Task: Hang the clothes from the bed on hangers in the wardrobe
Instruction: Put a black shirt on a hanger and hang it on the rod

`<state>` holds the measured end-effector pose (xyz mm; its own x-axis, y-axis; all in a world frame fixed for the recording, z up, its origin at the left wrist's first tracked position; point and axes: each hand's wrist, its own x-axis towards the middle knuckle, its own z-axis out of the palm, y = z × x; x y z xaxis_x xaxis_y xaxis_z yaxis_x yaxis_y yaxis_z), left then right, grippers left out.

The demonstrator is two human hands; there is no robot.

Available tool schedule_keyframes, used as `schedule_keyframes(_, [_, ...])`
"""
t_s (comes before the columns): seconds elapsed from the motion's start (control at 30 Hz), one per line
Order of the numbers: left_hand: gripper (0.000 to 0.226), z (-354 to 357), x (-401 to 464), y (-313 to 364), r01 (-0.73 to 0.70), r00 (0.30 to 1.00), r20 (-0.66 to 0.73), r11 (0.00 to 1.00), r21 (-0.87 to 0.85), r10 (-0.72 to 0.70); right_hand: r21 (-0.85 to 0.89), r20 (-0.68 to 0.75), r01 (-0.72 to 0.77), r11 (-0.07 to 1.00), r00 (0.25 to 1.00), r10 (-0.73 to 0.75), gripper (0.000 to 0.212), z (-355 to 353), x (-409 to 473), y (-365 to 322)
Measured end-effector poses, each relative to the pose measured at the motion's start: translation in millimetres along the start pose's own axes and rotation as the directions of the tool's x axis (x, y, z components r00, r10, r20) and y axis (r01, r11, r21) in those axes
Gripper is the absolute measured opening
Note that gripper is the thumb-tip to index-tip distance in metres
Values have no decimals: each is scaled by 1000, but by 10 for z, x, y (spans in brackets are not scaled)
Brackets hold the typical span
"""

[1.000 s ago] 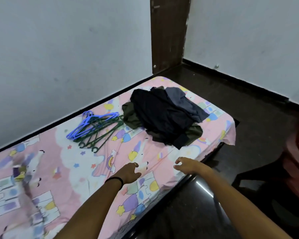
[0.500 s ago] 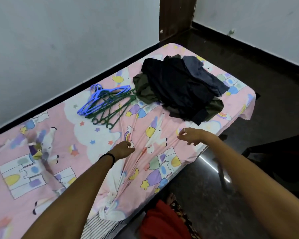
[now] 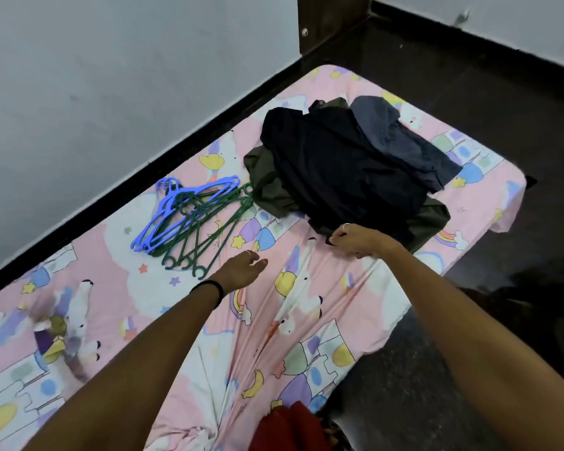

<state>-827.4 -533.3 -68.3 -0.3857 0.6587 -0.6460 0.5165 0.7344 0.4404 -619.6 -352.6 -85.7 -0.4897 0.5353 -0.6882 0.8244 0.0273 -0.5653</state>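
A pile of dark clothes (image 3: pixel 339 170) lies on the far half of the bed: a black garment on top, an olive one (image 3: pixel 271 196) beneath and a grey-blue one (image 3: pixel 398 141) at the back. To the pile's left lies a heap of blue hangers (image 3: pixel 173 216) and green hangers (image 3: pixel 209 229). My right hand (image 3: pixel 355 239) is at the pile's near edge, fingers curled and pinching the black cloth. My left hand (image 3: pixel 241 271) hovers over the sheet near the green hangers' hooks, fingers relaxed, holding nothing.
The bed (image 3: pixel 111 288) has a pink cartoon-print sheet and stands along a grey wall (image 3: pixel 95 76) on the left. Dark floor (image 3: pixel 502 92) lies to the right and beyond. A brown wooden panel (image 3: pixel 326 21) stands at the far corner. Red cloth (image 3: pixel 287 431) shows at the bottom edge.
Both hands have moved forward across the sheet. The right hand has reached the pile's near edge and closed on the black cloth; the view has tilted down and come closer.
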Motion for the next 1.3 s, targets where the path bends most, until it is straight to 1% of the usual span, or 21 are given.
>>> schedule_keyframes(0.1, [50,-125,205,176,21,1000,19,999,47,-22,7,-6,-35,999,999,35,36,-208,184,44])
schedule_keyframes(0.17, [50,-200,291,340,-2,1000,-12,997,78,3,14,0,-43,999,999,43,32,-344,268,79])
schedule_keyframes(0.23, [49,-228,352,495,-27,999,-15,993,118,29,36,-43,-23,999,999,24,31,-482,346,79])
schedule_keyframes(0.3, [49,-179,355,565,-55,998,37,979,194,49,70,-95,-12,997,995,19,31,-543,388,97])
schedule_keyframes(0.37, [50,-106,333,618,-108,991,112,942,317,76,115,-118,-14,993,993,28,32,-500,380,148])
schedule_keyframes(0.43, [54,-48,340,670,-163,981,168,897,410,101,148,-96,-18,989,995,32,37,-439,334,203])
schedule_keyframes(0.53, [60,19,389,766,-227,970,188,858,462,155,202,-48,-30,979,998,40,43,-398,221,303])
schedule_keyframes(0.6, [63,102,421,841,-258,963,191,845,467,189,264,-73,-37,964,996,59,41,-429,107,451])
schedule_keyframes(0.67, [63,167,454,887,-277,958,194,852,444,210,293,-138,-53,955,986,97,39,-477,16,606])
schedule_keyframes(0.77, [64,151,515,925,-277,956,202,886,372,213,239,-239,-74,968,962,133,37,-568,-154,730])
schedule_keyframes(0.87, [65,-24,670,964,-311,945,235,846,432,228,206,-263,-105,973,952,158,44,-500,-214,796])
schedule_keyframes(0.93, [60,-202,883,1026,-329,944,183,823,464,274,173,-240,-70,982,964,111,50,-430,-214,781])
schedule_keyframes(1.0, [46,-353,1180,991,-329,939,85,794,511,334,166,-257,-28,986,964,71,52,-375,-105,773])
schedule_keyframes(1.03, [40,-381,1332,912,-338,925,52,754,563,376,162,-302,-11,987,951,60,54,-304,-2,776])
schedule_keyframes(1.07, [42,-381,1530,822,-366,906,69,688,627,418,153,-371,1,988,927,57,56,-231,153,799])
schedule_keyframes(1.1, [52,-375,1766,741,-406,881,129,587,700,455,138,-450,5,990,891,58,60,-170,341,826])
schedule_keyframes(1.13, [63,-355,1972,687,-440,854,208,450,777,477,131,-513,3,991,856,65,66,-116,531,844])
schedule_keyframes(1.17, [69,-318,2211,672,-457,808,259,285,842,529,129,-571,-1,992,817,75,74,-79,736,840])
schedule_keyframes(1.2, [71,-270,2441,680,-464,746,273,179,867,607,128,-626,-15,992,774,93,82,-73,926,826])
schedule_keyframes(1.23, [71,-231,2651,693,-476,688,262,148,867,677,116,-679,-38,993,726,107,90,-81,1129,806])
schedule_keyframes(1.3, [69,-129,2976,716,-550,590,216,192,812,778,77,-770,-126,989,622,139,100,-117,1469,789])
